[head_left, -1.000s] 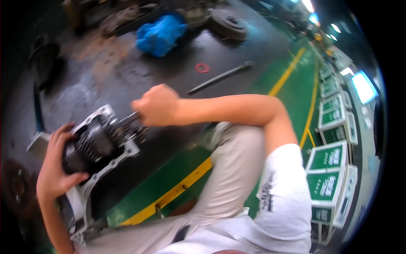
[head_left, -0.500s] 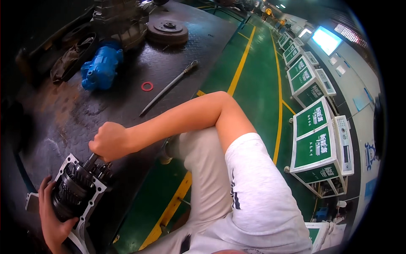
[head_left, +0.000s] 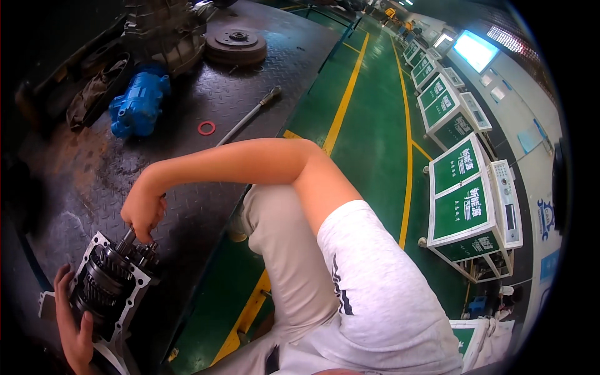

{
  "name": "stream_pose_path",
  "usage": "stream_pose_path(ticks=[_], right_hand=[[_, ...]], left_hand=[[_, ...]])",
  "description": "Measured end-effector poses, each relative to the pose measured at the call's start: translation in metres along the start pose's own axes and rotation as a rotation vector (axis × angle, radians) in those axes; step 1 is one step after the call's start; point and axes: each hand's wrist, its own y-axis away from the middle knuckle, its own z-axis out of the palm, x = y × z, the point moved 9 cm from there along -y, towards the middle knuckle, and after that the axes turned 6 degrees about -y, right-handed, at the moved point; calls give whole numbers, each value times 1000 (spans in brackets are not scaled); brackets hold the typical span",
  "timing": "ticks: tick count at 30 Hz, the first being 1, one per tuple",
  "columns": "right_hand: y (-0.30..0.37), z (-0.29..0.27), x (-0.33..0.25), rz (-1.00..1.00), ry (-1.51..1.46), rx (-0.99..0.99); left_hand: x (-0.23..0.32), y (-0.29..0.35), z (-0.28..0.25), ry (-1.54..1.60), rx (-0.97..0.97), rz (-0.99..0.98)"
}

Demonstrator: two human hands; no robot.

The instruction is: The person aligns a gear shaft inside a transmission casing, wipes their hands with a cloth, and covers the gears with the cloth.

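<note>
An open gearbox housing (head_left: 132,299) lies at the lower left on the dark table, its bolt-holed rim facing up. Dark gears (head_left: 102,278) sit in a row inside it. From its far end a metal shaft (head_left: 127,240) sticks out, with smaller shaft parts beside it. My right hand (head_left: 144,203) is bent down over the end of that shaft, its fingers closed on it; the palm side is hidden. My left hand (head_left: 74,325) holds the near left side of the housing, fingers along the outer edge and thumb over the gears.
Farther back on the table (head_left: 181,162) are a blue compressor-like unit (head_left: 140,103), a round flywheel-like disc (head_left: 235,47), a red ring (head_left: 206,128) and a grey rod (head_left: 250,115) partly behind my forearm. Green-and-white cabinets (head_left: 465,194) line the green floor at right.
My right hand has gone from a fist on the shaft to a wrist-bent, downward-pointing grip at its end. My left thumb has lifted slightly. The whole view has shifted a little.
</note>
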Motion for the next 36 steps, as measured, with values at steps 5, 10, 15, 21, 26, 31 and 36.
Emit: stream_pose_path(ticks=[5, 10, 15, 21, 26, 31, 36], right_hand=[[-3, -7, 0, -43, 90, 169], [20, -9, -30, -276, 605, 800], [46, 12, -15, -536, 903, 1289], [40, -17, -31, -151, 692, 905], [2, -8, 5, 121, 117, 110], [13, -10, -13, -18, 204, 345], [37, 5, -23, -276, 657, 1051]], left_hand=[[-4, 0, 1, -30, -23, -17], [7, 6, -7, -127, 11, 12], [8, -5, 0, -57, 91, 20], [9, -1, -5, -90, 18, 105], [12, -1, -4, -21, 12, 53], [6, 1, -6, 4, 14, 16], [20, -2, -5, -216, 43, 84]])
